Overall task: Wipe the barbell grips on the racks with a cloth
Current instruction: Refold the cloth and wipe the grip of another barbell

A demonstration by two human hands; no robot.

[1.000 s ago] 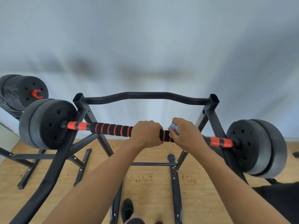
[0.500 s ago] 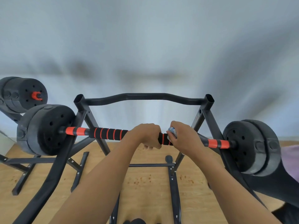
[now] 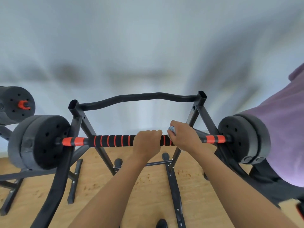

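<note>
Hands: right hand (image 3: pixel 182 137) wraps cloth (image 3: pixel 172 129) against foam grip (image 3: pixel 115 140), right of centre; left hand (image 3: pixel 147 142) clenches grip just beside it.
Barbell (image 3: pixel 72 141): lies across rack (image 3: pixel 139 97), plates (image 3: pixel 46 142) at both ends.
Risk: hard sideways strokes may roll barbell off its rests.

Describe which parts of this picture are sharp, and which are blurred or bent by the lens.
Head view: the black foam barbell grip with orange rings, the left hand and the right hand are fairly sharp; the pale wall behind smears into soft streaks; the black round weight plate at left looks soft; the purple fabric at the right edge is blurred; light is even, without glare.
</note>
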